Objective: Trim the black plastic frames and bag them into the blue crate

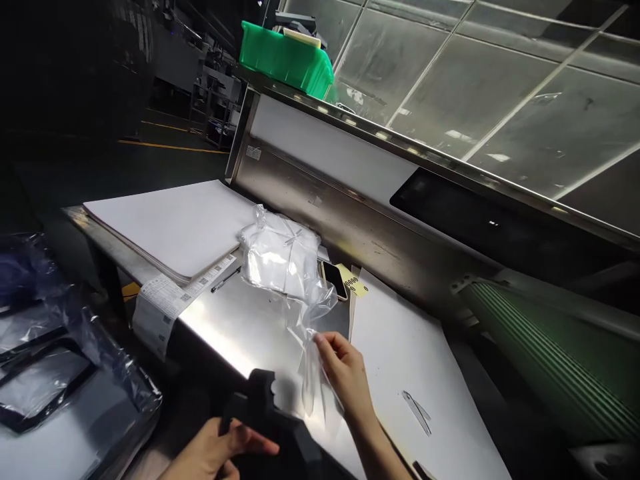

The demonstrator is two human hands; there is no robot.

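Note:
My right hand [345,370] is closed in a pinch on the end of a clear plastic bag [313,373], which hangs down over the metal table top. Just beyond it lies a bundle of clear plastic bags [280,257], and the pinched bag trails from this bundle. At the lower edge my left hand [215,450] is closed around a dark, black-looking part [290,427] with a notched upper end. Much of that part runs out of view at the bottom, so its kind cannot be made out.
A stack of white sheets [175,220] lies at the left, with a printed label sheet [160,300] and a pen [225,280] nearby. A phone [335,279], white board [400,347] and tweezers [417,413] lie rightward. Plastic-wrapped dark parts [60,380] and a green bin [285,63] flank the table.

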